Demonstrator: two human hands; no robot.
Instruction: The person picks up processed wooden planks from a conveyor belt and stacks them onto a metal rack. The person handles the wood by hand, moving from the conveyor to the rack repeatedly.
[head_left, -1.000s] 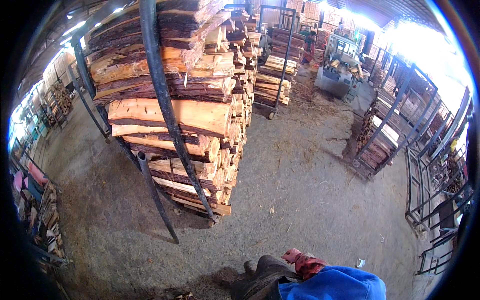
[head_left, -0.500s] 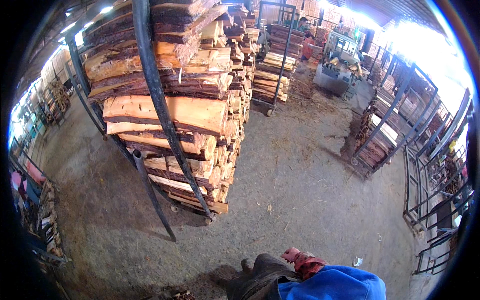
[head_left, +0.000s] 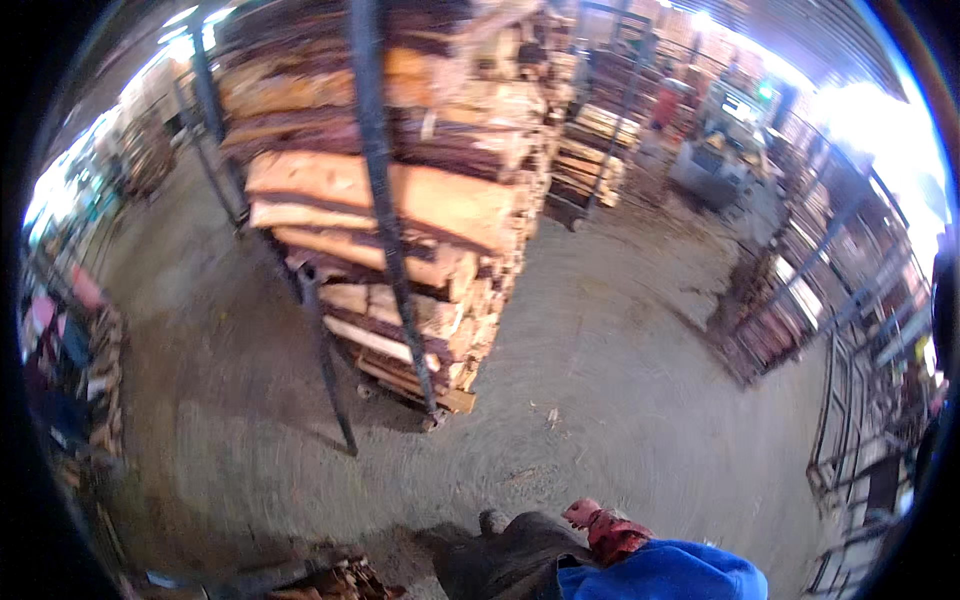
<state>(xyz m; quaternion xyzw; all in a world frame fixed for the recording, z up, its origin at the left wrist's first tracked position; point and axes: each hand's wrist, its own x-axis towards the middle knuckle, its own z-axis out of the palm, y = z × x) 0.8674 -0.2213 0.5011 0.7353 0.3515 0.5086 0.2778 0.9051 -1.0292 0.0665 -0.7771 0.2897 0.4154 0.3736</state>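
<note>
My right hand (head_left: 606,532), in a red, worn-looking glove or wrap with pinkish fingers showing, is low in front of my body beside my dark trouser leg (head_left: 515,555). A blue sleeve (head_left: 665,572) covers that arm. The fingers are small and smeared, so I cannot tell whether they are open or closed; no object shows in them. My left hand is out of view. Ahead to the left, apart from my hand, stands a tall stack of split wood (head_left: 400,200) in a dark metal frame (head_left: 375,150).
A slanted metal pipe (head_left: 330,370) juts from the rack's foot. More wood stacks stand at the back (head_left: 590,155) and right (head_left: 775,310). A grey machine (head_left: 715,165) is far off. Empty-looking metal frames (head_left: 850,410) line the right; wood pieces (head_left: 340,580) lie at the lower left.
The view has swung left and blurred, so the wood rack and machine sit further right. More wood pieces show at the lower edge. My right hand stays almost in place.
</note>
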